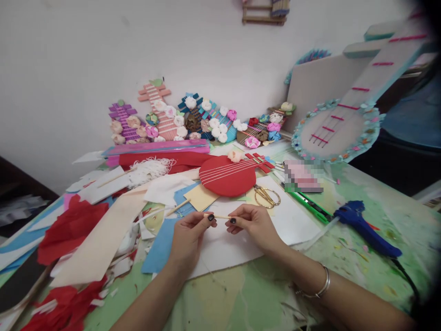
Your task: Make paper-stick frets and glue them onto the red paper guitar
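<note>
Between both hands a thin pale wooden stick (222, 217) is held level over a white sheet (230, 253). My left hand (191, 234) pinches its left end, and my right hand (257, 227) grips the right end, thumb and fingers closed on each side. Just beyond them lies a red lute-shaped craft piece (227, 177) with white strings and red pegs. Gold-handled scissors (267, 196) rest beside its lower right. A yellow card (201, 200) and another wooden stick (178, 208) are close to my left hand.
A blue hot glue gun (367, 227) and a green cutter (310, 205) lie on the right. Paper scraps and red crepe paper (70, 227) cover the left. Decorated lutes (160, 110) lean on the wall; a large white one (339, 131) stands at right.
</note>
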Tool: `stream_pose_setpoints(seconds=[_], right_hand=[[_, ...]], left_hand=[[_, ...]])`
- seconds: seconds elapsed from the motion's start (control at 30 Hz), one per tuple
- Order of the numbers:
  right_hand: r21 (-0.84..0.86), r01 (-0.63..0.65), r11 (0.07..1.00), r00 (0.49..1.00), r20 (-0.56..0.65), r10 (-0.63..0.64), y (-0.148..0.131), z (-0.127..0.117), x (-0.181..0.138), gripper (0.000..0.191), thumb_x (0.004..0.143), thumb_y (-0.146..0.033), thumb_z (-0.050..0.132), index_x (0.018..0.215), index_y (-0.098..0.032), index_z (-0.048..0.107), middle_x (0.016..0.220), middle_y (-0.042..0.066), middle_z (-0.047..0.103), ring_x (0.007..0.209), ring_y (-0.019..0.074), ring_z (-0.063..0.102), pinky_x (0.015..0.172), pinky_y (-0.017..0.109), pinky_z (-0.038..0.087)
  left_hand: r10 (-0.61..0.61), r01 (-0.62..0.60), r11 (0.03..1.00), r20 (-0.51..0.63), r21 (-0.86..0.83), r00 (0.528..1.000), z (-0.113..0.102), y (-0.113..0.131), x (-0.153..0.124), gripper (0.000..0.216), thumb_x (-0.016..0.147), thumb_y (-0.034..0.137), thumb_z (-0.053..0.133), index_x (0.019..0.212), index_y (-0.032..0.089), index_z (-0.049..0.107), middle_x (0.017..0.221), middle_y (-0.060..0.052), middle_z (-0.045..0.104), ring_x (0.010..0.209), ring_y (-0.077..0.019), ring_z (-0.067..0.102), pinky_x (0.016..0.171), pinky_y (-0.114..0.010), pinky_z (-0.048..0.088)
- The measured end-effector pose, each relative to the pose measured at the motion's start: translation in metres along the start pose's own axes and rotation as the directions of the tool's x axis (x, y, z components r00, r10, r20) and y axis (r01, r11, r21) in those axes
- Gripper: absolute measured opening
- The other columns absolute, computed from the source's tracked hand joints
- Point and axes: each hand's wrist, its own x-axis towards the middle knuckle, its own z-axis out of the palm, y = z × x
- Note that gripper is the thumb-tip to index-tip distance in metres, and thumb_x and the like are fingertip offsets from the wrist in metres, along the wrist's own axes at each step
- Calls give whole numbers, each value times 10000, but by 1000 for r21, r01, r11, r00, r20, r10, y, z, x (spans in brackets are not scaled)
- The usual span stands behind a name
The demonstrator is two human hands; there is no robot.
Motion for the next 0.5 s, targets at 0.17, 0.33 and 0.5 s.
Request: stream_pose_setpoints(seconds=[0.17,0.33,0.5], right_hand=[[97,-22,995,984,-173,38,1,-4,10,175,752,-285,643,792,-121,596,779,82,685,631,146,663,649,287,552],[449,-217,867,934,-161,317,-8,-14,32,35,819,-144,538,845,-120,541,853,124,674,721,169,681,734,307,557],[443,-159,882,942,-200,270,-13,-22,58,71,834,-106,489,889,-136,522,800,76,670,670,141,671,647,269,566]], left_hand=[[35,-38,998,-54,-46,998,-3,7,3,158,526,221,792,574,141,665,528,-7,627,559,-89,556,616,-200,456],[46,-51,990,-47,-129,998,-9,12,5,174,495,210,810,550,144,658,523,6,615,534,-75,555,575,-172,457],[60,-72,980,-73,-184,996,-8,14,7,192,487,200,818,594,124,677,635,-13,646,548,-66,561,561,-167,461]])
